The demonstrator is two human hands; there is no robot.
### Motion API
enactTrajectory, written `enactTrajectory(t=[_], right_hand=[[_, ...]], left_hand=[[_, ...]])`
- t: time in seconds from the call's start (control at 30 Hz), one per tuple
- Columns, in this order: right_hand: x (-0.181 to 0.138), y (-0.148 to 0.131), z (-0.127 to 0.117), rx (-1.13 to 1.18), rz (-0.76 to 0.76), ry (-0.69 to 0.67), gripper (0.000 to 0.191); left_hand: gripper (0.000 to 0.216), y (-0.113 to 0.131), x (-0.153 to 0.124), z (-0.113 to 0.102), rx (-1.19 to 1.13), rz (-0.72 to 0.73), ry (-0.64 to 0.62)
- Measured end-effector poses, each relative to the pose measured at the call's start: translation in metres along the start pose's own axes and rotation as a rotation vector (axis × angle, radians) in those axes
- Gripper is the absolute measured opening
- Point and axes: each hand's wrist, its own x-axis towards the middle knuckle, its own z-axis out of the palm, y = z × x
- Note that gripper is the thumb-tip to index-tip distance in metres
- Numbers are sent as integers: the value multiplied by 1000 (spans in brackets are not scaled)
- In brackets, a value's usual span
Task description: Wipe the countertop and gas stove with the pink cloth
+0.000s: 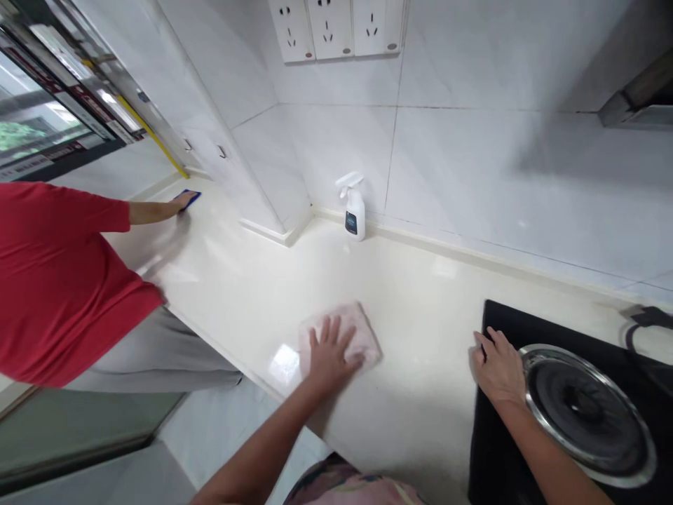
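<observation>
- Counter (pixel 420 294), head view: pale and glossy, running along the tiled wall (pixel 463 161) and past a projecting corner.
- Pink cloth (pixel 365 340): spread on the counter, left of the hob (pixel 488 456) and well apart from it.
- Left hand (pixel 331 361): palm down on the pink cloth, fingers spread, not closed round anything.
- Right hand (pixel 499 372): lying at the hob's left edge, loosely open, fingers slightly bent; one digit reaches past the edge. Contact with the disc (pixel 583 407) beside it cannot be told.
- Disc: round, metal-rimmed, on the black hob. Dark cord (pixel 652 317) near the far right corner.
- Bottle (pixel 356 219): white, spray head, dark label, upright against the wall, beyond the pink cloth.
- Sockets (pixel 329 29): three white panels above the bottle.
- Co-worker (pixel 68 273), at left: red shirt, grey trousers, one hand (pixel 183 200) on a blue cloth (pixel 195 197) at the counter's far stretch; grip not discernible.
</observation>
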Motion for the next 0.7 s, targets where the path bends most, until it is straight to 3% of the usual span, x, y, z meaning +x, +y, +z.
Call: enactTrajectory(t=[0.1, 0.17, 0.27, 0.33, 0.43, 0.53, 0.63, 0.7], right_hand=[[1, 0, -1, 14, 3, 4, 45], [2, 0, -2, 16, 6, 4, 45], [3, 1, -2, 23, 5, 0, 45], [3, 2, -2, 23, 5, -3, 44], [3, 3, -2, 10, 1, -6, 44], [3, 3, -3, -13, -6, -13, 43], [3, 2, -5, -27, -4, -26, 43], [3, 1, -6, -26, 3, -33, 44]], left_hand=[[75, -21, 60, -27, 48, -211, -37], [79, -20, 98, -38, 23, -290, -47], [85, 3, 133, -38, -39, -330, -56], [86, 29, 131, -27, -68, -244, -70], [86, 65, 88, -1, -87, 52, -99], [87, 82, 16, 24, -132, 374, -98], [88, 68, -51, 30, -145, 548, -111], [85, 44, -80, 23, -115, 526, -117]])
